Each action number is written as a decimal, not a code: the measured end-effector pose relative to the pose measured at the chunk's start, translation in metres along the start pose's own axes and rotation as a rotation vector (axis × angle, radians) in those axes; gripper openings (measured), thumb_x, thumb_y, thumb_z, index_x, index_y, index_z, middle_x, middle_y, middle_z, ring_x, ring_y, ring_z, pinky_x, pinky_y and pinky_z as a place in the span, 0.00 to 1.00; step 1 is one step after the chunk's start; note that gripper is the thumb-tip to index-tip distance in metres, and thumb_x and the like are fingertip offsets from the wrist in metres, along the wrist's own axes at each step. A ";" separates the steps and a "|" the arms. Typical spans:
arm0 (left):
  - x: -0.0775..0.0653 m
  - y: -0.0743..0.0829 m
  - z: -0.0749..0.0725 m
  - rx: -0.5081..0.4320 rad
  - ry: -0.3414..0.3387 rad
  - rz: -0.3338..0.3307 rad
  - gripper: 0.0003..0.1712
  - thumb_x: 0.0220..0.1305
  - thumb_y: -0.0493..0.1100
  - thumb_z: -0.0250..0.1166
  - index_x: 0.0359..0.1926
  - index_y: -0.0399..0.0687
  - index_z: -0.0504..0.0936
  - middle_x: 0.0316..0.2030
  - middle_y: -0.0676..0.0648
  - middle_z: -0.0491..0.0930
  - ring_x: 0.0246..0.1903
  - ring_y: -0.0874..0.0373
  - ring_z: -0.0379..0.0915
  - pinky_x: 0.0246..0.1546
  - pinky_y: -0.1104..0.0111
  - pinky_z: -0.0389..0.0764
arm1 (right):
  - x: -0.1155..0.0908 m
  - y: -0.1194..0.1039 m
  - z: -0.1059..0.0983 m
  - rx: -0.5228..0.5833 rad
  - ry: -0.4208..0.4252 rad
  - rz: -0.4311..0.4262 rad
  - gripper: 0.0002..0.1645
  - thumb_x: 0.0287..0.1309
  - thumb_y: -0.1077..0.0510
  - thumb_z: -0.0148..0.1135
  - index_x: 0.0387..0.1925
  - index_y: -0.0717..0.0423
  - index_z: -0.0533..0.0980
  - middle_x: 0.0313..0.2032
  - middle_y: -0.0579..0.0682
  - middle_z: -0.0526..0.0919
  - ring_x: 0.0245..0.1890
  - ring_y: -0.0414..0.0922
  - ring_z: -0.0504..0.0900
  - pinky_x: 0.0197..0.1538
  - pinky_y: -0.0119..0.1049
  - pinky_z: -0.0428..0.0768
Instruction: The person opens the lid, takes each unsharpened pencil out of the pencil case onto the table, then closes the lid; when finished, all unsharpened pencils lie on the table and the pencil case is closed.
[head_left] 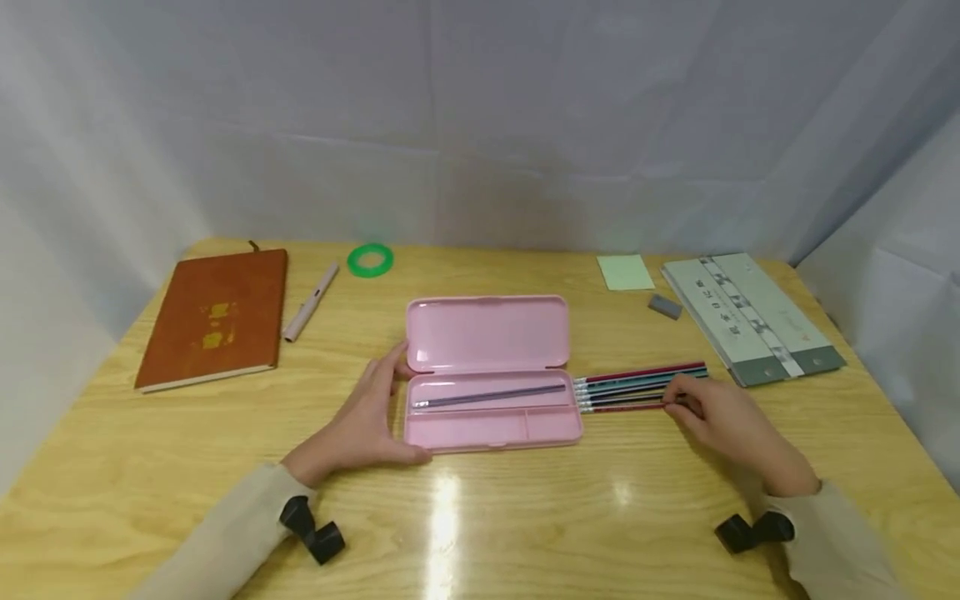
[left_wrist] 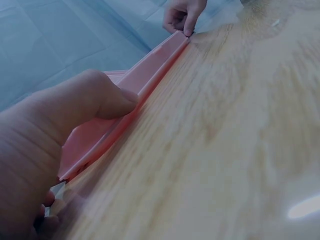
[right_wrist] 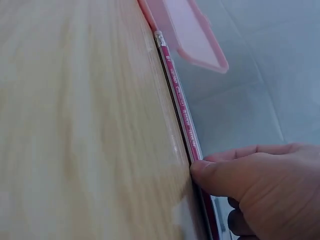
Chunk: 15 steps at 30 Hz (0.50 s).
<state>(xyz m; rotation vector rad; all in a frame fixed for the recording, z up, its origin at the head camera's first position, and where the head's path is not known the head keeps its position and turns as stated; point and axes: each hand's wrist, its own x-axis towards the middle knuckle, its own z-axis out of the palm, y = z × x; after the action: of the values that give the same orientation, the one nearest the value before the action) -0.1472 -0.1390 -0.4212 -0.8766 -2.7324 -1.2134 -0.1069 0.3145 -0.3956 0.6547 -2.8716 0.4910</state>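
Note:
A pink pencil case (head_left: 487, 333) lies with its lid folded back on the table, one dark pencil (head_left: 491, 396) in its long compartment. My left hand (head_left: 367, 412) grips the case's left end, thumb along the front edge and fingers at the back corner. In the left wrist view, the thumb (left_wrist: 117, 102) presses on the pink rim. Several pencils (head_left: 637, 379) lie side by side against the case's right end, eraser ends toward it. My right hand (head_left: 731, 421) pinches the nearest one, a red pencil (right_wrist: 177, 95), between thumb and fingers; its far end is hidden by the hand.
At left lie a brown notebook (head_left: 213, 321), a pale pen (head_left: 311, 302) and a green tape roll (head_left: 371, 260). To the right are sticky notes (head_left: 626, 272), a grey eraser (head_left: 665, 307) and a pale-green notebook (head_left: 750, 312). A white curtain (head_left: 487, 125) hangs behind the table.

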 end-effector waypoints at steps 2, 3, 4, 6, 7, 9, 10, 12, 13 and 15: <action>-0.001 0.000 0.000 -0.005 0.004 -0.010 0.81 0.19 0.53 0.82 0.75 0.46 0.44 0.52 0.46 0.68 0.46 0.56 0.61 0.46 0.62 0.70 | 0.009 -0.008 0.003 -0.017 -0.030 0.000 0.08 0.54 0.63 0.67 0.34 0.50 0.76 0.14 0.36 0.63 0.15 0.30 0.56 0.21 0.28 0.60; -0.002 0.000 0.000 -0.005 0.006 -0.013 0.81 0.19 0.53 0.82 0.75 0.46 0.44 0.52 0.46 0.68 0.46 0.56 0.61 0.47 0.62 0.71 | 0.013 -0.012 0.004 -0.015 -0.042 -0.002 0.09 0.54 0.63 0.67 0.35 0.51 0.75 0.14 0.36 0.63 0.15 0.30 0.56 0.21 0.28 0.60; -0.002 -0.001 0.000 -0.005 0.007 -0.014 0.81 0.19 0.53 0.82 0.75 0.46 0.44 0.52 0.46 0.68 0.46 0.56 0.61 0.47 0.62 0.70 | 0.017 -0.016 0.004 -0.007 -0.056 -0.003 0.09 0.54 0.63 0.67 0.36 0.52 0.75 0.14 0.37 0.62 0.15 0.31 0.56 0.21 0.28 0.60; -0.002 -0.001 0.000 -0.007 0.006 -0.015 0.80 0.19 0.53 0.82 0.75 0.46 0.44 0.52 0.47 0.68 0.47 0.56 0.61 0.47 0.62 0.70 | 0.025 -0.023 0.005 0.010 -0.070 -0.014 0.11 0.52 0.64 0.66 0.37 0.54 0.74 0.15 0.38 0.62 0.15 0.31 0.57 0.21 0.28 0.61; -0.001 0.000 0.000 -0.009 0.006 -0.014 0.80 0.20 0.53 0.82 0.75 0.46 0.44 0.52 0.47 0.68 0.46 0.56 0.61 0.47 0.62 0.70 | 0.028 -0.026 0.005 0.022 -0.075 -0.020 0.11 0.52 0.65 0.66 0.37 0.54 0.74 0.15 0.38 0.62 0.15 0.31 0.56 0.21 0.28 0.61; -0.001 0.000 0.001 -0.009 0.005 -0.012 0.80 0.20 0.53 0.82 0.75 0.45 0.44 0.52 0.48 0.68 0.45 0.57 0.60 0.46 0.63 0.70 | 0.037 -0.032 0.006 0.049 -0.073 -0.041 0.12 0.53 0.65 0.66 0.38 0.54 0.74 0.15 0.38 0.62 0.15 0.31 0.56 0.21 0.28 0.61; -0.001 0.000 0.001 -0.008 0.004 -0.015 0.80 0.19 0.53 0.82 0.75 0.45 0.44 0.52 0.48 0.68 0.45 0.57 0.60 0.46 0.63 0.69 | 0.043 -0.035 0.007 0.061 -0.070 -0.059 0.11 0.53 0.64 0.66 0.38 0.54 0.74 0.15 0.38 0.62 0.15 0.30 0.56 0.21 0.27 0.60; -0.001 0.000 0.000 0.001 0.001 -0.018 0.80 0.19 0.53 0.82 0.75 0.44 0.44 0.52 0.48 0.69 0.44 0.58 0.60 0.45 0.64 0.69 | 0.057 -0.041 0.010 0.078 -0.060 -0.102 0.09 0.55 0.63 0.66 0.37 0.52 0.75 0.14 0.37 0.62 0.14 0.30 0.55 0.21 0.27 0.60; -0.001 0.000 0.000 0.004 -0.001 -0.017 0.80 0.19 0.54 0.82 0.75 0.44 0.44 0.52 0.48 0.69 0.44 0.58 0.60 0.45 0.64 0.69 | 0.064 -0.045 0.012 0.089 -0.053 -0.129 0.08 0.55 0.62 0.66 0.37 0.52 0.76 0.14 0.37 0.62 0.14 0.30 0.55 0.21 0.27 0.60; 0.000 0.000 -0.001 0.015 -0.004 -0.014 0.80 0.20 0.54 0.81 0.75 0.44 0.43 0.52 0.48 0.68 0.45 0.58 0.60 0.45 0.64 0.69 | 0.078 -0.054 0.015 0.106 -0.063 -0.173 0.07 0.55 0.59 0.67 0.36 0.52 0.78 0.13 0.37 0.64 0.14 0.30 0.57 0.20 0.27 0.61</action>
<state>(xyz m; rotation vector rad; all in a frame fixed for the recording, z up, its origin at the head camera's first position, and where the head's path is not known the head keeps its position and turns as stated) -0.1470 -0.1397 -0.4207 -0.8605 -2.7518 -1.1931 -0.1541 0.2323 -0.3777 0.9425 -2.8276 0.6096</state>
